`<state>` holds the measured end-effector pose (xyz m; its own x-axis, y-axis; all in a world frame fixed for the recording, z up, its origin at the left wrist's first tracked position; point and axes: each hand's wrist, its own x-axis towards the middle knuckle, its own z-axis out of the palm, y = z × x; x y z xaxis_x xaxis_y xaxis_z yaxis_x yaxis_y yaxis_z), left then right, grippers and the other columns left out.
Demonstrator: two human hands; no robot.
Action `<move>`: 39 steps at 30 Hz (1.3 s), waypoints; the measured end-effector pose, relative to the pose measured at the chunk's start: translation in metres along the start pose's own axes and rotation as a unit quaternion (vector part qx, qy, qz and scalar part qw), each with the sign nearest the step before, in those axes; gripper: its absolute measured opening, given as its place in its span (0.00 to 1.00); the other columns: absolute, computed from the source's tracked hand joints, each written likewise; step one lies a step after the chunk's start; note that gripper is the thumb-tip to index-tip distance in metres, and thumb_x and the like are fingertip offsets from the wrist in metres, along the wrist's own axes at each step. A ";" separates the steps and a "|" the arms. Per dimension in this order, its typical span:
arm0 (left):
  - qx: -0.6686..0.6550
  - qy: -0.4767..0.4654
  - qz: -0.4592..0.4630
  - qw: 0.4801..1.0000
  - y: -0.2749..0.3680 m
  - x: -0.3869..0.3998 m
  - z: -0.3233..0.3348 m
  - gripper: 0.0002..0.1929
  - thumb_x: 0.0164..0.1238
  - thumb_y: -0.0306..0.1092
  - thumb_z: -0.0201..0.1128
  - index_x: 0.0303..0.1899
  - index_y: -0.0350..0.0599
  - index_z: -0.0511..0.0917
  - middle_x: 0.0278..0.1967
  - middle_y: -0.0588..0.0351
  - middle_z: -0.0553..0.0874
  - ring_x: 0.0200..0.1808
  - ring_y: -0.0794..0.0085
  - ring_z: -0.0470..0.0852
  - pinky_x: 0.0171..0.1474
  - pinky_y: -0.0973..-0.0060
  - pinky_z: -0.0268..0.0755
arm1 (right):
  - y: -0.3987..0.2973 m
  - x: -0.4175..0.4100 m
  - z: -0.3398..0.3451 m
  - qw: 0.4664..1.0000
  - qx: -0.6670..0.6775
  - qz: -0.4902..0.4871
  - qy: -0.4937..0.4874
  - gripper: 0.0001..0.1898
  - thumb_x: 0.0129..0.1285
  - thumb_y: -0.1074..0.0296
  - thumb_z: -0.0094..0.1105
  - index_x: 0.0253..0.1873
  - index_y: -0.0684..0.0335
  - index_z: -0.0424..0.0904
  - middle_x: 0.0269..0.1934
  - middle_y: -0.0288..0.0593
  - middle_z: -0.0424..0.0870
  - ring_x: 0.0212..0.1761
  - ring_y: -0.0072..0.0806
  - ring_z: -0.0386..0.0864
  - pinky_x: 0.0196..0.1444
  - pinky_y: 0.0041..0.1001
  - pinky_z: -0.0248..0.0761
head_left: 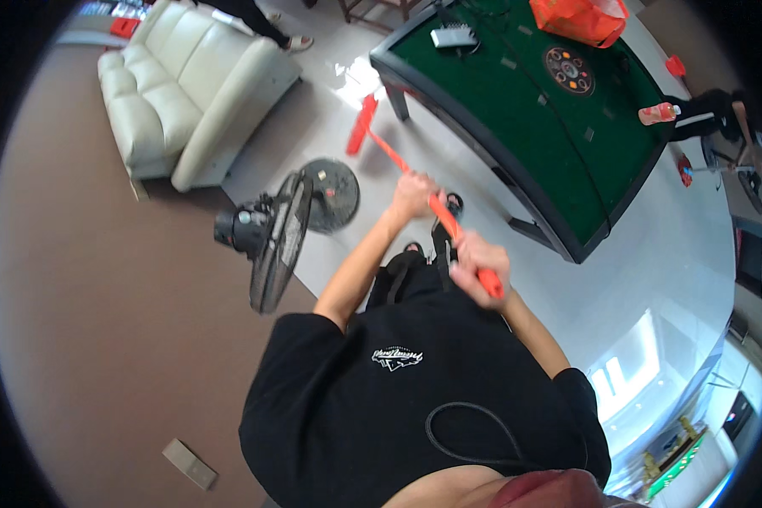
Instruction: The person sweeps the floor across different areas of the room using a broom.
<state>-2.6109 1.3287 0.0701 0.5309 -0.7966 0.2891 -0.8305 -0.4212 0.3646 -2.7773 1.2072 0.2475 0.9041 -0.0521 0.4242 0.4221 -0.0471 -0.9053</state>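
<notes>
Both of my hands grip the red handle of a long-handled floor tool, a broom or squeegee [444,216]. My left hand [414,193] holds it farther along, towards the floor. Near the handle's top end is my right hand [484,267], its fingers wrapped round it. The tool's red head [360,126] is at the shiny tiled floor, between the white sofa and the leg of the green-topped table; whether it touches the floor I cannot tell. It looks somewhat blurred.
A black fan [270,235] on a round base stands left of my feet. Beyond it is a white sofa [184,108]. A green-topped table [514,114] with a bottle [659,114], red bag [581,19] and cables stands at right. Other people are at the top and far right.
</notes>
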 end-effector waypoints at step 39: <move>0.104 -0.269 -0.043 0.957 0.022 -0.012 0.215 0.15 0.64 0.38 0.63 0.53 0.53 0.80 0.74 0.45 0.63 0.77 0.54 0.59 0.63 0.39 0.67 | 0.188 -0.193 0.007 0.950 -0.140 0.069 0.272 0.07 0.71 0.75 0.56 0.36 0.67 0.71 0.35 0.43 0.72 0.41 0.35 0.73 0.49 0.31 0.69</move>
<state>-2.6718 1.2355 -0.1152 0.4820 -0.8395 -0.2509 -0.8327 -0.5280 0.1670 -2.8718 1.2155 -0.0045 0.7486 -0.5811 0.3193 0.1999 -0.2613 -0.9443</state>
